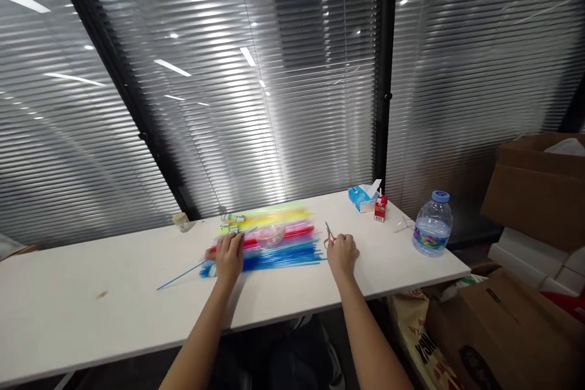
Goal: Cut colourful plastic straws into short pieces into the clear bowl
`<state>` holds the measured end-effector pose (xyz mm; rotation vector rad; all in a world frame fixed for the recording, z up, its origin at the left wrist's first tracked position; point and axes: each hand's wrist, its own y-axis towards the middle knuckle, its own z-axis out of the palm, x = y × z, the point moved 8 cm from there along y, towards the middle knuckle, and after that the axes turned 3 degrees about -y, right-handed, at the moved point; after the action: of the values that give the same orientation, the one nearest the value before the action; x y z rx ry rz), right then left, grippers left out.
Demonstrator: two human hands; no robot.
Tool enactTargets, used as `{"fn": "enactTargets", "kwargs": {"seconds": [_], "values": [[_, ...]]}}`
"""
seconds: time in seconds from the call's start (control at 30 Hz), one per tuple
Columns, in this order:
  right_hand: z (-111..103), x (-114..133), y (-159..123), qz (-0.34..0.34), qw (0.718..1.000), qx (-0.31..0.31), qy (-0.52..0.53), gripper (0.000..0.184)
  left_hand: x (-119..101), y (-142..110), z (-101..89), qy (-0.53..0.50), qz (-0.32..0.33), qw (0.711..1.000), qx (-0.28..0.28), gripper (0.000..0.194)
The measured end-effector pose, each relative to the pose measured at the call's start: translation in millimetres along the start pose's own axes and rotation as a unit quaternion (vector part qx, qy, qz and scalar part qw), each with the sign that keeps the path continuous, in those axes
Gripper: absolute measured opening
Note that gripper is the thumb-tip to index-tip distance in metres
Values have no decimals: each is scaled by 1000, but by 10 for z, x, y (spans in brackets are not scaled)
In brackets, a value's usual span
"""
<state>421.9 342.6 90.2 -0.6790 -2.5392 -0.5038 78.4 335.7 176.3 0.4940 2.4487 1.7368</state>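
Observation:
My left hand [230,256] is closed around a long thin blue stick [180,275], which slants out to both sides of the fingers. It looks like a pipe cleaner, though its surface is too small to make out. Under and beside this hand lie bundles of similar sticks: a blue bundle [283,258], a red and pink bundle [299,231] and a yellow bundle [278,216]. To their right, my right hand [342,254] has its fingers curled at the handles of small scissors [328,231], blades pointing away from me. Clear plastic packaging [270,235] lies over the bundles.
On the white table [137,304] stand a tissue pack [362,198], a small red carton [380,208] and a large water bottle [432,228] at the right. A small pale cup [181,222] is at the back edge. Cardboard boxes [503,323] crowd the right side.

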Motion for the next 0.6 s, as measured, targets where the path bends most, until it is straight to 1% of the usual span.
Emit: {"fn": "enactTargets", "kwargs": {"seconds": [0.07,0.13,0.2,0.23,0.27,0.3,0.37,0.43,0.5,0.6], "values": [[-26,-11,-15,0,1000,1,2,33,-88,-95,-216,19,30,999,17,20],[-50,-23,-26,-2,1000,2,7,33,-150,-256,-421,44,62,996,42,19],[-63,-34,-30,-6,1000,6,17,32,-190,-452,-573,51,94,992,68,18],[-63,-42,-28,-10,1000,10,23,30,-182,-541,-620,54,96,991,80,18],[-59,-49,-24,-15,999,15,30,28,-139,-614,-637,55,77,991,96,19],[-51,-58,-18,-20,999,20,37,26,-73,-667,-640,55,45,992,109,21],[-28,-82,0,-32,998,33,49,22,73,-723,-639,45,-33,992,110,26],[-4,-115,20,-47,996,45,57,19,169,-736,-609,31,-83,989,115,28],[8,-153,40,-69,994,55,62,15,203,-725,-579,27,-103,986,129,28],[-10,-231,60,-106,990,59,65,17,194,-712,-552,25,-113,981,157,28]]}}
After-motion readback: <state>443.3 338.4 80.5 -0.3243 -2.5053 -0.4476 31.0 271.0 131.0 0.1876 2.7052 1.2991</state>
